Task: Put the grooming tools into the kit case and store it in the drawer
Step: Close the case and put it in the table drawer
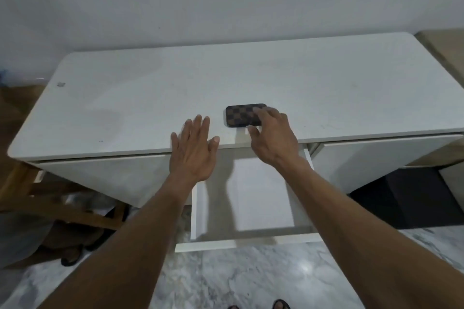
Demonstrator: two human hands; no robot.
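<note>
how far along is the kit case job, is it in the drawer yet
Not yet. Done, by the look of it: the checkered kit case lies closed on the desk top with no loose tools in view, and the drawer is pulled open. In hand: the right hand is closing on the case; the left hand hovers flat. Left: lower it in, shut the drawer.

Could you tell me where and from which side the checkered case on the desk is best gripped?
Take the case across its short width, from above and the near side. It lies flat and closed near the desk front edge, so a thumb on the near long edge and fingers over the far one fit. The right hand is already reaching that way.
</note>
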